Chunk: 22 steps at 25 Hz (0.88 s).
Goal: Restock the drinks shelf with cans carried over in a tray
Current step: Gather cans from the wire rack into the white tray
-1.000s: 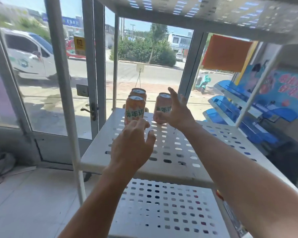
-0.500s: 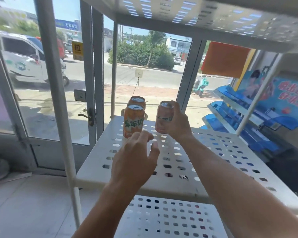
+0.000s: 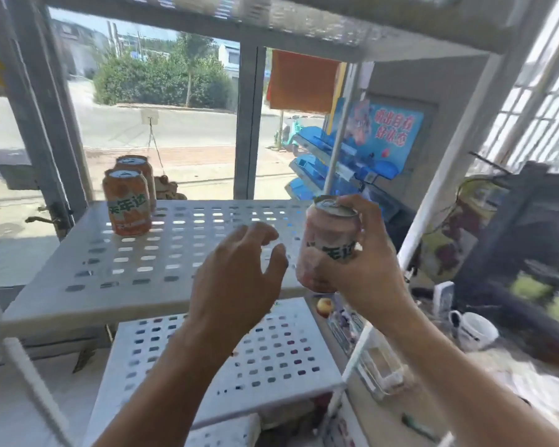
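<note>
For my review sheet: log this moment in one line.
right hand: grips pink can, tilted, off shelf | left hand: empty, fingers loosely curled | two orange cans: upright, back-left

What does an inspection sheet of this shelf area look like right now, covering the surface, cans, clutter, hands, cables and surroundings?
Surface: white perforated metal shelf, with a lower perforated shelf beneath it.
Job's things: two orange soda cans stand upright at the shelf's back left, front can and rear can; a pink soda can is held above the shelf's right front edge. No tray seen.
Clutter: white mug and blurred items at lower right.
Hands: right hand grips the pink can; left hand hovers over the shelf, fingers loosely curled, holding nothing.
Cables: nothing seen.
Surroundings: glass storefront, street and bushes outside, blue display rack.
</note>
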Each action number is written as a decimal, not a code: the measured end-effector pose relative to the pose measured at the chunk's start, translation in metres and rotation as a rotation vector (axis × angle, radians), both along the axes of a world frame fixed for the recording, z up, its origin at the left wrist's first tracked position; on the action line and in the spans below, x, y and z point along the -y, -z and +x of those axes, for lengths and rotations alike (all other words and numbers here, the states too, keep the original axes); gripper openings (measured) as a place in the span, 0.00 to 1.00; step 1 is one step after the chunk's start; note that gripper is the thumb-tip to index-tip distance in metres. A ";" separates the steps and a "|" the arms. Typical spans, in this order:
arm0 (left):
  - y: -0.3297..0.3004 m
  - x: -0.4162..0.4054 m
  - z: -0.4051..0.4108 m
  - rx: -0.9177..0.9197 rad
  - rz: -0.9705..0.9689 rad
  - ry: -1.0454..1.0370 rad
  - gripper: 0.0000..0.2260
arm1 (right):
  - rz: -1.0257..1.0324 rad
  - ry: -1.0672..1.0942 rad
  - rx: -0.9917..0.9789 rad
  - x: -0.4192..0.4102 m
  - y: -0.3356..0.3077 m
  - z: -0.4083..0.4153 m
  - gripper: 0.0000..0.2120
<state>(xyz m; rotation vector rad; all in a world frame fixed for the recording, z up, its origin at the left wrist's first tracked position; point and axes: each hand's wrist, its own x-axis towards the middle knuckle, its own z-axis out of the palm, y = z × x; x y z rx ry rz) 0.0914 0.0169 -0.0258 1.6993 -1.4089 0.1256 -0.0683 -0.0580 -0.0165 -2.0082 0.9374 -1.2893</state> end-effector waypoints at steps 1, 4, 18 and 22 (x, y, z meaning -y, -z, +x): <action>0.002 0.000 -0.020 0.004 0.016 0.041 0.09 | 0.016 0.033 0.000 -0.009 0.004 -0.026 0.31; 0.012 0.003 -0.083 0.012 0.054 0.177 0.08 | 0.040 0.151 -0.024 -0.036 0.015 -0.101 0.31; 0.105 -0.020 -0.300 0.175 0.263 0.690 0.09 | 0.467 0.757 -0.026 -0.155 0.134 -0.341 0.35; 0.127 -0.029 -0.329 0.223 0.352 0.768 0.10 | 0.790 0.854 -0.049 -0.181 0.196 -0.375 0.38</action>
